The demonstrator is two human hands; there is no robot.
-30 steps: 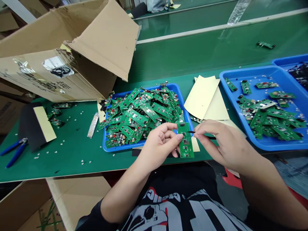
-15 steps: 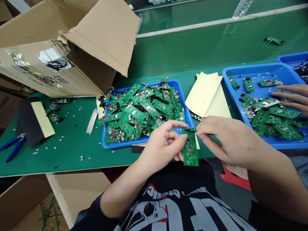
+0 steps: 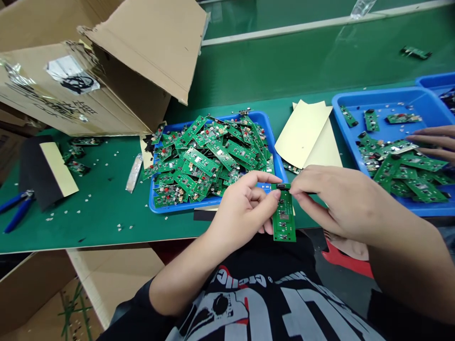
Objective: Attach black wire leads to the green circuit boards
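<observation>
I hold a long green circuit board (image 3: 284,218) upright over my lap, just past the table's front edge. My left hand (image 3: 245,208) pinches the board's upper left edge between thumb and fingers. My right hand (image 3: 330,199) is closed in a pinch at the board's top end, where a small black part (image 3: 282,186) sits under its fingertips. Right behind my hands stands a blue tray (image 3: 277,163) heaped with several similar green boards (image 3: 209,161).
A second blue tray (image 3: 387,102) of boards lies at the right, with another person's hand (image 3: 435,144) resting on them. Yellow paper sheets (image 3: 305,135) lie between the trays. An open cardboard box (image 3: 92,71) fills the back left. Blue-handled pliers (image 3: 16,208) sit at the far left.
The board has sunk a little toward my lap and my right pinch has moved from its side up to its top end. Another person's hand has come in over the right tray.
</observation>
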